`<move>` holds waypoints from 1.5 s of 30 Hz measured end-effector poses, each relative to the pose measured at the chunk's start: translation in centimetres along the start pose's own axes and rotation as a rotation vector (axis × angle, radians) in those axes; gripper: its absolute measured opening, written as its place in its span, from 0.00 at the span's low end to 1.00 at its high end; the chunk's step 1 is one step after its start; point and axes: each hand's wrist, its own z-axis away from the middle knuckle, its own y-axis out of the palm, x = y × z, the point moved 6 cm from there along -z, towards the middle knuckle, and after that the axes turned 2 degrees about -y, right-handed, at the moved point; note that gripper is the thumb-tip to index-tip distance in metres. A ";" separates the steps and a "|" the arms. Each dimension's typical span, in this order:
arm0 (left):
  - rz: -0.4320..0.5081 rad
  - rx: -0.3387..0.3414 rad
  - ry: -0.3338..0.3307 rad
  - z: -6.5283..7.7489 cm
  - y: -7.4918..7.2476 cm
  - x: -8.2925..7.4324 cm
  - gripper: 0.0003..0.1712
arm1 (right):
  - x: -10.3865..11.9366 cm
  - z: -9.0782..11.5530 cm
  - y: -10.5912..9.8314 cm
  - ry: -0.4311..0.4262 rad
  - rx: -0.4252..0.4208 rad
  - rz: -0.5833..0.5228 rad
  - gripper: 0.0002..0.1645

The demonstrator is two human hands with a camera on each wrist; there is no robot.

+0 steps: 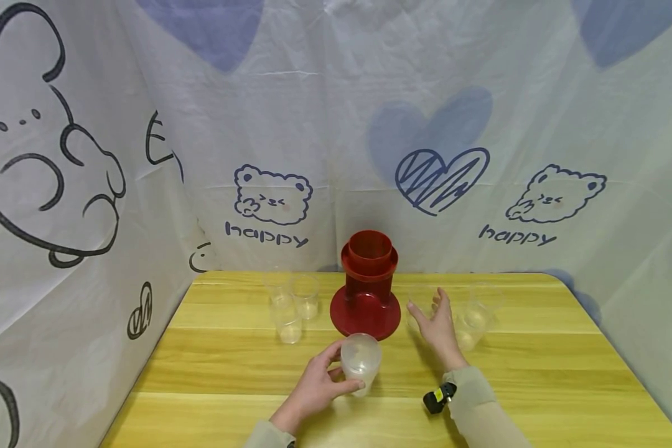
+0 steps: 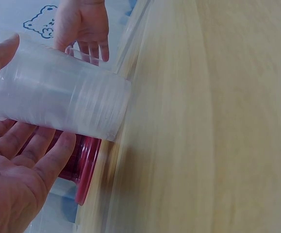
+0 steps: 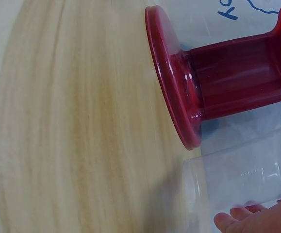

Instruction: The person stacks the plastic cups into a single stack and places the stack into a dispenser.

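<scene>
My left hand [image 1: 319, 386] grips a stack of nested clear plastic cups [image 1: 361, 364] at the front middle of the table, thumb on the near side. The left wrist view shows the stack [image 2: 57, 92] between thumb and fingers. My right hand [image 1: 439, 326] is around a single clear cup [image 3: 242, 174] just right of a red round-based holder [image 1: 369, 280]. Its thumb and fingers are loosely spread on either side of that cup, which looks upright, its base at table level. Part of the right hand is outside the right wrist view.
Several clear cups [image 1: 290, 326] stand grouped left of the red holder, and more clear cups [image 1: 476, 317] stand to the right of my right hand. The wooden table [image 1: 213, 373] ends at a hanging printed cloth [image 1: 336, 124] behind and at the sides.
</scene>
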 end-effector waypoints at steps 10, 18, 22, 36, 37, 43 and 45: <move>-0.001 0.003 -0.006 0.1 0.0 0.0 0.41 | 0.1 0.2 0.0 0.002 -0.006 -0.010 0.54; -0.002 0.000 -0.006 0.1 -0.1 0.0 0.41 | 0.6 0.7 -0.1 0.011 -0.002 -0.009 0.53; 0.013 0.003 -0.006 0.1 0.0 0.0 0.41 | 1.0 1.0 -0.2 0.006 0.010 -0.023 0.53; 0.009 0.005 -0.001 0.0 0.0 0.1 0.41 | 4.3 3.0 -0.3 -0.096 0.057 -0.077 0.50; 0.009 0.005 -0.001 -0.1 0.0 0.1 0.41 | 4.5 3.2 -0.3 -0.102 0.056 -0.074 0.50; -0.005 0.002 0.012 -0.1 -0.1 0.2 0.41 | 5.7 3.9 -0.4 -0.125 0.042 -0.073 0.49; -0.008 0.002 0.017 -0.1 0.0 0.1 0.40 | 6.1 4.1 -0.4 -0.133 0.039 -0.078 0.48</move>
